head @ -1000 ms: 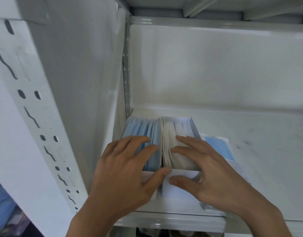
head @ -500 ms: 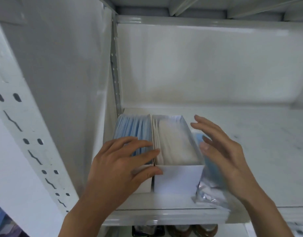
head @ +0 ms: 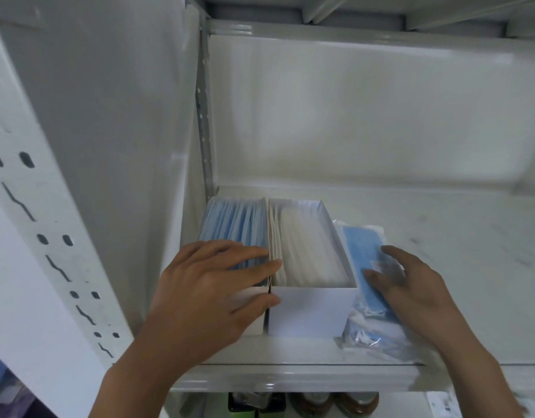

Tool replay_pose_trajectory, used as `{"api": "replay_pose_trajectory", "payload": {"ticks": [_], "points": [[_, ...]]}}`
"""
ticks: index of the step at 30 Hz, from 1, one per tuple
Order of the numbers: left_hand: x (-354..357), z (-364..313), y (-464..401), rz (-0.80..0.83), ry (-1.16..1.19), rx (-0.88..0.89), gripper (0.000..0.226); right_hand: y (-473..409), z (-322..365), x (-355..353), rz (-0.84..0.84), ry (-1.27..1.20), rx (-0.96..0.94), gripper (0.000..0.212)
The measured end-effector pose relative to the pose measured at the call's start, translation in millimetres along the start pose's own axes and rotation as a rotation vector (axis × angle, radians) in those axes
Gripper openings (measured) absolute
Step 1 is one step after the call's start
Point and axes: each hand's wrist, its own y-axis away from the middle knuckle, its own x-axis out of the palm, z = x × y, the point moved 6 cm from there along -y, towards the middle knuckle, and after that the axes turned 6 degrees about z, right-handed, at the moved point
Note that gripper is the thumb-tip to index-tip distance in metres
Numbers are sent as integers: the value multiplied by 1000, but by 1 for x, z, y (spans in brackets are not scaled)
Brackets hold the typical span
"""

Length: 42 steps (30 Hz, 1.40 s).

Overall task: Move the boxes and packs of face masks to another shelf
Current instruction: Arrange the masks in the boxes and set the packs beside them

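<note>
Up on the white metal shelf (head: 441, 224), in the head view, two open boxes stand side by side against the shelf's left wall. Under the fingers of the left hand (head: 206, 294) is the box of blue masks (head: 233, 224); the fingers lie spread across its near top edge and the thumb reaches across to the front of the box of white masks (head: 308, 267) just to the right of that hand. The hand is flat and wide, resting rather than gripping. Directly below the right hand (head: 411, 294) lies a clear plastic pack of blue masks (head: 362, 248), touching the right side of the white-mask box; this hand is open too, fingers laid flat on the pack. Beyond both hands the shelf is bare, marked white metal up to a white back panel. Left of the left hand rises a slotted upright post (head: 43, 236). Below the shelf edge some jars (head: 329, 405) show dimly.
</note>
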Motion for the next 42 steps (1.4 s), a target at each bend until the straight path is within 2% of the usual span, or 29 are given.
{"api": "replay_pose_trajectory", "payload": {"ticks": [4, 9, 12, 14, 17, 21, 25, 34, 39, 42], "points": [[0, 1, 1, 3, -3, -7, 42, -4, 7, -7, 0, 4, 14, 59], [0, 1, 1, -5, 13, -22, 42, 8, 2, -14, 93, 111, 6, 55], [0, 1, 1, -5, 15, -25, 42, 20, 2, -8, 152, 56, -20, 71], [-1, 1, 1, -4, 15, -26, 42, 22, 3, -4, 134, 31, -34, 74], [0, 1, 1, 3, 10, -22, 43, 17, 2, -1, 96, 69, -35, 65], [1, 3, 2, -4, -1, -11, 43, 10, 3, -4, 16, 9, 12, 81], [2, 3, 2, -18, -5, 3, 42, 6, 6, -7, -55, 26, -23, 80], [-1, 2, 2, -27, 4, -14, 41, -13, 12, -11, -88, 105, -46, 80], [-1, 1, 1, 0, -2, -14, 40, -23, 13, -5, 0, 43, -64, 76], [-1, 1, 1, 11, 10, -19, 40, -16, 6, 11, 120, 81, -103, 72]]}}
